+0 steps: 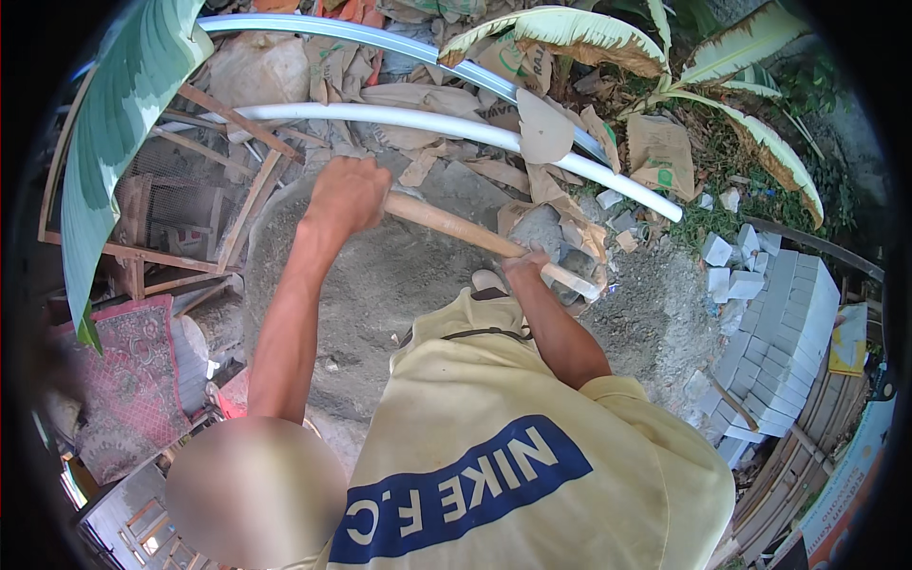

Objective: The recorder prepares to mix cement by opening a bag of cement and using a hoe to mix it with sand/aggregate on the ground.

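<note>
My left hand [350, 191] is closed in a fist around the upper end of a thick wooden tool handle [456, 229]. Lower down, my right hand [526, 262] grips the same handle, which slants down to the right past it. I cannot make out a tool head. Grey mortar or sand [399, 285] spreads on the ground beneath the handle. Just beyond my right hand are torn paper sacks [595, 235] and a grey lump [538, 226]. My light yellow shirt [513, 399] and one foot [489, 281] show below.
A white plastic pipe [427, 125] and a bluish metal channel [335, 27] cross behind the mix. Wooden mesh frames [214, 206] and a patterned rug [132, 385] lie left. Light grey blocks [773, 342] are stacked right, by bamboo poles [798, 491]. Banana leaves [121, 157] overhang.
</note>
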Available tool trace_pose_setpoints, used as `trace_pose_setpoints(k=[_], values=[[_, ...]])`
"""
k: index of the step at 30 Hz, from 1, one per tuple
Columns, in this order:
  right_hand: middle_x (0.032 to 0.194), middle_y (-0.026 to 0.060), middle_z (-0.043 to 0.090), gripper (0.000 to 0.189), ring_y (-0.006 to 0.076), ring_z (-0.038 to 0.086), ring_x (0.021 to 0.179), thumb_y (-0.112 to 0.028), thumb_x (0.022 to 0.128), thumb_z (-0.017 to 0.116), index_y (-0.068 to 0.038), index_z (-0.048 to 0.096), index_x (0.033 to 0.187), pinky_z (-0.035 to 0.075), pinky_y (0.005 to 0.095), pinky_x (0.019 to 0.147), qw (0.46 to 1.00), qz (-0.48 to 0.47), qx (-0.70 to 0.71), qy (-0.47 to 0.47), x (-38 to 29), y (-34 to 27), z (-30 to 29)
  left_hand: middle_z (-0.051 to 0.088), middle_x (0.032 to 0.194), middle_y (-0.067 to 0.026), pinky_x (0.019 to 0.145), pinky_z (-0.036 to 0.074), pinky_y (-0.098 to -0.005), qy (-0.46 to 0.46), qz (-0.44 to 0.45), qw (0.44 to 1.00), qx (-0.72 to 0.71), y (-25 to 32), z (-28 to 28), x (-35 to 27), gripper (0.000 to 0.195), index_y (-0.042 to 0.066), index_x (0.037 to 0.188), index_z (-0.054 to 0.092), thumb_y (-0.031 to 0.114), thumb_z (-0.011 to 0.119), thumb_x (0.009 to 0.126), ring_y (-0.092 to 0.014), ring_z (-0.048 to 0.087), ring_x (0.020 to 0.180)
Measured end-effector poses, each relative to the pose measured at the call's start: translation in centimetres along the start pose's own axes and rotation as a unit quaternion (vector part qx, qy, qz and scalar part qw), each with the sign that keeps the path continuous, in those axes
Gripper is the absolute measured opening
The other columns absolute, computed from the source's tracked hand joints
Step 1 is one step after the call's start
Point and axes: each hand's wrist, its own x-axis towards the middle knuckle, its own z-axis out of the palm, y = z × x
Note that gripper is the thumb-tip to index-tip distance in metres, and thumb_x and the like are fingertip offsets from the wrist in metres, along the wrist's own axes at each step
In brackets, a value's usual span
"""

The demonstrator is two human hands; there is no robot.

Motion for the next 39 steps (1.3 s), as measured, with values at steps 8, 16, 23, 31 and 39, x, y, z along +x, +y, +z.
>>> trace_pose_setpoints(k=[8,16,23,31,39], values=[[0.082,0.0087,0.05,0.02,0.0232,0.055,0.067,-0.02,0.097,0.047,-0.008,0.039,0.111,0.052,0.0399,0.069,0.993,0.089,0.019,-0.072,1.2,-3.2,-1.9,0.066,0.092,-0.007,0.082,0.045,-0.038,0.06,0.091,0.994,0.008,5.4,-3.5,-3.3,0.011,0.013,0.096,0.069,0.013,0.061,0.089,-0.024,0.065,0.092],[0.073,0.0021,0.046,0.017,0.0206,0.052,0.064,-0.025,0.095,0.051,-0.011,0.043,0.088,0.051,0.0408,0.07,0.986,0.136,-0.011,-0.1,0.1,-6.6,-4.2,0.064,0.092,-0.0054,0.081,0.045,-0.0372,0.032,0.141,0.989,-0.027,10.7,-8.2,-7.4,0.017,0.01,0.104,0.068,0.01,0.059,0.09,-0.023,0.065,0.094],[0.067,0.0028,0.047,0.02,0.0215,0.054,0.059,-0.026,0.094,0.049,-0.01,0.045,0.084,0.052,0.0378,0.064,0.965,0.211,0.034,-0.152,1.3,-7.1,-4.9,0.065,0.101,-0.0076,0.085,0.048,-0.0394,-0.014,0.123,0.989,-0.076,10.7,-9.7,-7.4,0.019,0.009,0.107,0.067,0.008,0.061,0.089,-0.025,0.066,0.101],[0.063,0.0021,0.045,0.019,0.0224,0.051,0.055,-0.025,0.093,0.047,-0.011,0.042,0.082,0.051,0.0378,0.062,0.965,0.199,0.029,-0.168,2.6,-7.1,-4.0,0.064,0.104,-0.0118,0.091,0.049,-0.0422,-0.001,0.131,0.986,-0.106,11.8,-12.4,-6.5,0.025,0.005,0.111,0.064,0.003,0.059,0.087,-0.03,0.063,0.105],[0.082,0.005,0.052,0.016,0.0246,0.055,0.073,-0.022,0.091,0.055,-0.009,0.048,0.097,0.052,0.042,0.073,0.94,0.261,0.071,-0.207,1.4,-9.3,-4.1,0.061,0.103,-0.0154,0.093,0.05,-0.0436,0.078,0.186,0.933,-0.296,11.1,-13.9,-6.3,0.022,0.002,0.106,0.063,0.003,0.066,0.084,-0.036,0.061,0.104]])
